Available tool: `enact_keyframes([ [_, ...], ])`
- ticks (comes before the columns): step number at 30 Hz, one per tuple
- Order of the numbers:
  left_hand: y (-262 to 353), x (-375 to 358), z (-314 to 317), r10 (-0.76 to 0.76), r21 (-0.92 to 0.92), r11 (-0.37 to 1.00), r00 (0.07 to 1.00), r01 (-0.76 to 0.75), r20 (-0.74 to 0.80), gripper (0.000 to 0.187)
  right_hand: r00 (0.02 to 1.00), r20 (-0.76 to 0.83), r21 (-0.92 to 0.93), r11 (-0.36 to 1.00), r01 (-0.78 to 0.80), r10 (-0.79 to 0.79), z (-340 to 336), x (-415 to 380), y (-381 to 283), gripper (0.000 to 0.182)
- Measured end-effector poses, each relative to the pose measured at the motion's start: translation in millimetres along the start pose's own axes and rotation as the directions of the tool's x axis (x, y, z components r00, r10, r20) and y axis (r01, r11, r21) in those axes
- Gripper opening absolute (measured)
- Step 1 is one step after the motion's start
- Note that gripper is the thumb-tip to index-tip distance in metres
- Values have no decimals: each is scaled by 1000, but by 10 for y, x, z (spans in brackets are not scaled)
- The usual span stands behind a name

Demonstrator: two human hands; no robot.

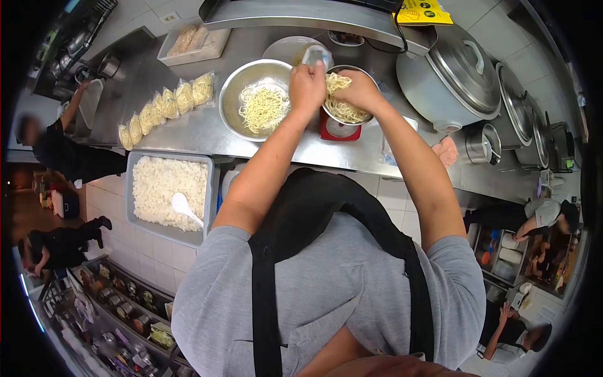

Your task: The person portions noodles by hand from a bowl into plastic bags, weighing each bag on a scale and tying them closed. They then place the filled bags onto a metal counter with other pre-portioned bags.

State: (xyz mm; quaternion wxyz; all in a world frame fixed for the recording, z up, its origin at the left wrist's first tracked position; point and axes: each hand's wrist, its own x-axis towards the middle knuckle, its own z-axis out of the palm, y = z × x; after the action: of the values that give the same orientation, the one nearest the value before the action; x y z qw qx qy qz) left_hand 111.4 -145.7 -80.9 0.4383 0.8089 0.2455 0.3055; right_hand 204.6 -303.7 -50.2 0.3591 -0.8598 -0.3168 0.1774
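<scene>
Steel counter [207, 135] across the top, running from eleven to three o'clock. Big lidded pot [455, 78] at two o'clock, more pots lined up behind it toward three. Grey tub of rice [168, 188] at nine o'clock of the torso, hung below the counter edge, white scoop [183, 206] lying in it. Large steel bowl [254, 100] at twelve o'clock, a loose heap of noodles inside. Row of bagged noodle portions [166, 103] at eleven, slanting along the counter, a white tray [195, 44] beyond them. Just right of the large bowl, touching or nearly so – a small bowl [345, 113] set on a red scale [339, 131], part filled with noodles [344, 108]. Pink cloth [446, 151] at three o'clock of the scale, near the counter edge.

Right hand [359, 91] over the small bowl at one o'clock, fingers clenched on a bunch of noodles that trails down into the bowl. Left hand [308, 85] just beside it at twelve, fingers closed round a clear bag [317, 56] – bag held up above the gap between the two bowls. Hands close together, nearly touching.

Other people at the edges: one in black at nine o'clock reaching to the counter, others at four and five o'clock, all well apart from the bowls.
</scene>
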Motion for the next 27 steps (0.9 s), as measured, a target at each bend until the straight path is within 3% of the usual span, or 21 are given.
enact_keyframes([
  [2, 16, 113, -146, 9, 41, 999, 1000, -9, -18, 20, 999, -30, 27, 999, 20, -19, -193, -44, -138, 56],
  [5, 144, 247, -358, 355, 72, 933, 935, -353, -25, 20, 997, 75, 287, 957, -36, 15, -468, -83, -260, 54],
  [8, 430, 254, -481, 395, 139, 903, 913, -407, 103, 25, 994, 104, 448, 894, -12, -39, -591, -131, -274, 51],
  [15, 850, 125, -413, 435, 196, 835, 835, -515, 337, 38, 987, 122, 577, 817, 16, -106, -623, -239, -226, 49],
  [20, 949, -31, -384, 573, 9, 768, 693, -640, 437, 52, 985, 166, 626, 776, -72, -42, -525, -235, -52, 43],
  [23, 947, -72, -431, 589, -71, 760, 639, -646, 495, 64, 985, 175, 752, 644, -142, 13, -490, -265, -25, 44],
  [24, 968, -119, -435, 589, -71, 759, 635, -648, 499, 64, 987, 163, 765, 630, -134, 11, -466, -245, -7, 44],
  [26, 1015, -232, -431, 625, -110, 773, 722, -624, 297, 56, 988, 152, 779, 614, -124, 6, -434, -224, 33, 44],
  [27, 1014, -278, -415, 626, -107, 772, 721, -627, 297, 56, 988, 151, 801, 582, -137, 24, -433, -219, 22, 43],
])
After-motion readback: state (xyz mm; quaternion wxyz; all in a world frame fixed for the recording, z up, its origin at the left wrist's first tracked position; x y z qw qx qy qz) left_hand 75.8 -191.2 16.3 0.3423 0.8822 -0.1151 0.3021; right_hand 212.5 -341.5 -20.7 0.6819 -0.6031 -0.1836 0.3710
